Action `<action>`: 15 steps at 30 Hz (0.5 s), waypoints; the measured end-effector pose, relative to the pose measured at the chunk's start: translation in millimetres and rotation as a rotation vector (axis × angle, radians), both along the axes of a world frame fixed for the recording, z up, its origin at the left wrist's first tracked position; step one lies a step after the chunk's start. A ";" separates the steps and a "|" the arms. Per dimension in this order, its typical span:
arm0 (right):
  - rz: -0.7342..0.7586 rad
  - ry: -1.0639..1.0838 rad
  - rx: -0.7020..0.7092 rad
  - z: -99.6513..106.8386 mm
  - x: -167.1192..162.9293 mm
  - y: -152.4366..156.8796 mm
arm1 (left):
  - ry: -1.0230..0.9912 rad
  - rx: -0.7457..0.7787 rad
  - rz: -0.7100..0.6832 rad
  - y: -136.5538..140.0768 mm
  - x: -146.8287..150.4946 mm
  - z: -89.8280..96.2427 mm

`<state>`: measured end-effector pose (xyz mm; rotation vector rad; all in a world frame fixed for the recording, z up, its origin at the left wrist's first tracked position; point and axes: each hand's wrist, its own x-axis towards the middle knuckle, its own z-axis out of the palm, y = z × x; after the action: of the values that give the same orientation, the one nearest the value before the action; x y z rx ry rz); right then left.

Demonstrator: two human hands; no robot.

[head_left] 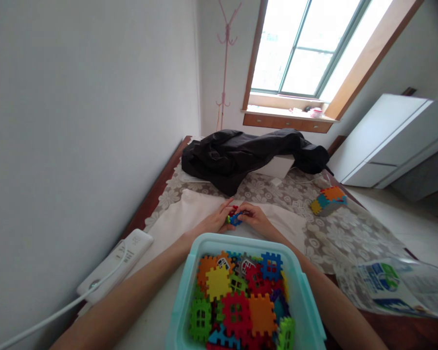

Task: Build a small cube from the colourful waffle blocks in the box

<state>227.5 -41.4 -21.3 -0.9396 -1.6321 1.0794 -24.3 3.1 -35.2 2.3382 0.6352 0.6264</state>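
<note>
Just beyond the bin, my left hand (217, 218) and my right hand (254, 218) meet over a small group of interlocking plastic blocks (235, 220), blue, red and a bit of green. My right fingers pinch the blue block, while my left fingers close on the group from the other side. How the pieces join is partly hidden by my fingers. Between my forearms stands a light teal bin (182, 291) full of loose notched blocks in red, orange, yellow, green and blue, some with window cut-outs.
A built block shape (329, 200) sits on the floral cloth at right. Black fabric (237, 155) lies across the far end over a white box (275, 166). A white power strip (115, 265) with a cable is at left, and a clear plastic bag (397, 287) lies at right.
</note>
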 end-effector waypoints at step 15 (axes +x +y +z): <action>-0.113 -0.229 0.348 -18.2 -5.5 0.0 | 0.004 -0.072 0.008 2.3 -5.3 13.1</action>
<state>222.0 -41.5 -39.4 -0.9328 -1.8541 0.6004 -29.6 5.4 -22.1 2.2717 0.6584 0.5925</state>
